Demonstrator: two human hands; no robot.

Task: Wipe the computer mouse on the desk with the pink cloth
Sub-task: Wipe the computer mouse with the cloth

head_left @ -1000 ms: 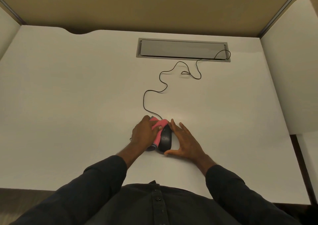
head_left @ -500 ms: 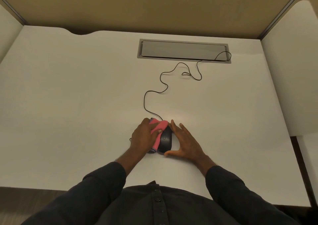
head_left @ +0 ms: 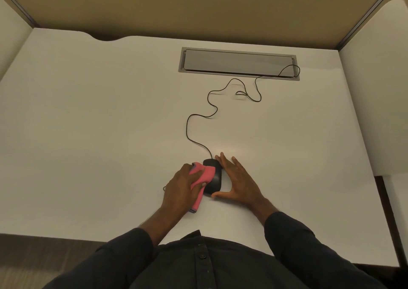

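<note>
The right hand (head_left: pixel 239 181) lay open, bracing the mouse (head_left: pixel 215 178) steady while the left hand (head_left: pixel 180 188) gripped the pink cloth (head_left: pixel 202 176) against its left side

The cloth (head_left: pixel 202 178) in my left hand (head_left: pixel 179 187) is pink with a purplish-blue edge, against the black mouse (head_left: pixel 215 179). Black cable (head_left: pixel 198 117) crosses the plain white tabletop (head_left: pixel 88 123); grey hatch (head_left: pixel 238 63) beyond; my sleeves (head_left: pixel 309 244) are dark.

No readable text, labels, brand marks, numbers or signs appear anywhere in this view. The mouse (head_left: pixel 213 178), the cloth (head_left: pixel 199 179) and the desk (head_left: pixel 110 112) show plain surfaces with no lettering that can be made out.
</note>
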